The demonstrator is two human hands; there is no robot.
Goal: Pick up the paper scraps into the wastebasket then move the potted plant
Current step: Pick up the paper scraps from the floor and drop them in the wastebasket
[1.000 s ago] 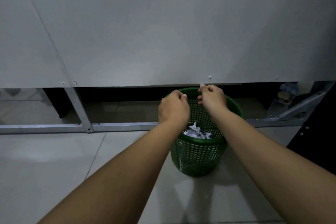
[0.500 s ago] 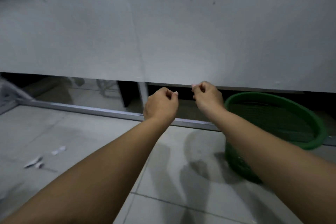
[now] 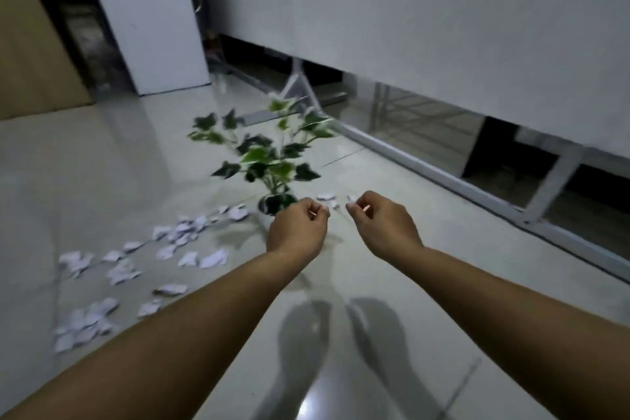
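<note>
Many paper scraps (image 3: 177,242) lie strewn left of the potted plant (image 3: 269,160) – both the left hand (image 3: 296,232) and right hand (image 3: 381,225) hover curled, seemingly holding nothing – so scrap-gathering looks unfinished, wastebasket unseen, next reaching down-left

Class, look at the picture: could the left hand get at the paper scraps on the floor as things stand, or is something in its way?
Probably yes. The scraps lie scattered on bare floor to the left of the left hand, with nothing between them. The plant stands farther back, off that path. The hand is raised, so it must come down.
</note>
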